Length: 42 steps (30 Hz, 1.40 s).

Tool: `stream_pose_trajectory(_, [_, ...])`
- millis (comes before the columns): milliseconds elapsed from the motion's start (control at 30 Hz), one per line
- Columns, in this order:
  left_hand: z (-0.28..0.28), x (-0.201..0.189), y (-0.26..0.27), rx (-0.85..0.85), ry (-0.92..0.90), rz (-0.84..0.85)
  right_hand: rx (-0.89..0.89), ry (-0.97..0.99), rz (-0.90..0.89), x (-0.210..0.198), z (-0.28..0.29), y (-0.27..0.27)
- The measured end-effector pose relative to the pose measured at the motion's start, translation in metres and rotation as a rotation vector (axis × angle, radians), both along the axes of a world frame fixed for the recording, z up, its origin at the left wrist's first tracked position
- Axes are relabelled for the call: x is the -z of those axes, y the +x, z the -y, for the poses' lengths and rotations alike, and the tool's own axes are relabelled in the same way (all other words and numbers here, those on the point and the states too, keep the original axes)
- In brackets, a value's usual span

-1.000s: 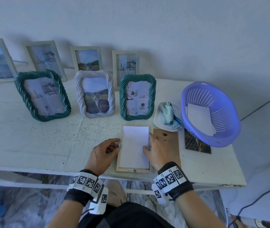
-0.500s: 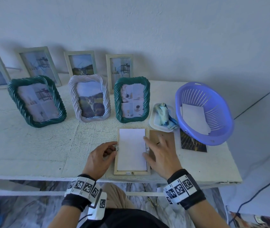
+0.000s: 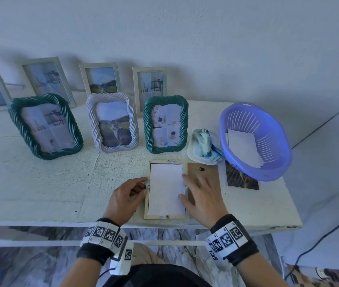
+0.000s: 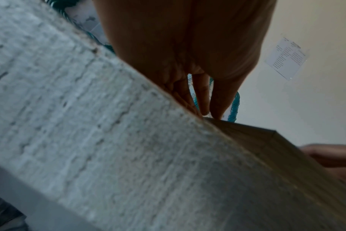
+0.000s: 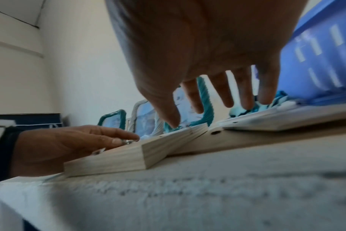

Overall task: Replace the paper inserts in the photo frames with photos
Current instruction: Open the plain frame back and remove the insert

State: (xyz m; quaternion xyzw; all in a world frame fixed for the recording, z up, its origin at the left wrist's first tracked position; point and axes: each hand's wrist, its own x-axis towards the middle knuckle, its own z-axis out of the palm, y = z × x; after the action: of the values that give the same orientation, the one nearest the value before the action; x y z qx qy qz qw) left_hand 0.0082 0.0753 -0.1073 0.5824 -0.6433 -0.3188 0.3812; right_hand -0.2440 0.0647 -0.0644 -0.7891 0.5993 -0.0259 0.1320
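Note:
A light wooden frame (image 3: 165, 216) lies face down at the table's front edge, with a white paper insert (image 3: 166, 189) in its back. My left hand (image 3: 141, 186) is at the frame's left rail, thumb and forefinger pinching a small metal tab (image 5: 126, 141). My right hand (image 3: 185, 186) hovers with fingers spread over the right rail and the brown backing board (image 3: 205, 170), thumb tip touching the frame (image 5: 174, 125). A dark photo (image 3: 241, 179) lies right of the board, partly under the basket.
A purple basket (image 3: 276, 162) holding white paper (image 3: 243, 148) stands at the right. A white dish with a blue cloth (image 3: 205, 146) sits behind the board. Several standing frames with pictures line the back (image 3: 165, 125). The table's edge is just below the frame.
My right hand has lifted off the frame's right edge and backing board and spread its fingers. The left hand stays at the left rail's tab.

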Motion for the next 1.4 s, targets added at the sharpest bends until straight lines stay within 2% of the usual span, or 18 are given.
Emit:
stream_pose_trajectory(133, [0.0, 0.0, 0.0, -0.001, 0.0, -0.015, 0.234, -0.014, -0.047, -0.008, -0.008, -0.02])
stream_pose_trajectory(200, [-0.001, 0.001, 0.0, -0.002, -0.004, -0.015, 0.256, 0.03, -0.045, -0.006, -0.011, -0.027])
stream_pose_trajectory(367, [-0.001, 0.003, -0.001, -0.003, -0.022, 0.0, 0.304, 0.027, 0.087, -0.009, -0.02, -0.04])
stream_pose_trajectory(533, [-0.001, 0.006, 0.0, 0.002, -0.031, 0.006, 0.345, -0.159, 0.216, -0.026, -0.032, -0.039])
stream_pose_trajectory(667, [-0.001, 0.007, 0.001, 0.012, -0.038, -0.002, 0.233, -0.253, 0.249, -0.04, -0.035, -0.011])
stream_pose_trajectory(800, [-0.001, 0.006, 0.003, 0.017, -0.038, 0.0, 0.08, -0.172, 0.166, -0.035, -0.026, 0.026])
stream_pose_trajectory(933, [-0.001, 0.008, 0.006, 0.042, -0.057, -0.003, 0.018, -0.118, 0.098, -0.028, -0.015, 0.049])
stream_pose_trajectory(1300, [0.0, 0.008, 0.006, 0.036, -0.04, -0.013, -0.072, -0.08, 0.092, -0.006, -0.01, 0.047])
stream_pose_trajectory(1400, [0.0, 0.009, 0.006, 0.044, -0.039, -0.007, -0.083, -0.08, 0.196, -0.005, -0.007, 0.036])
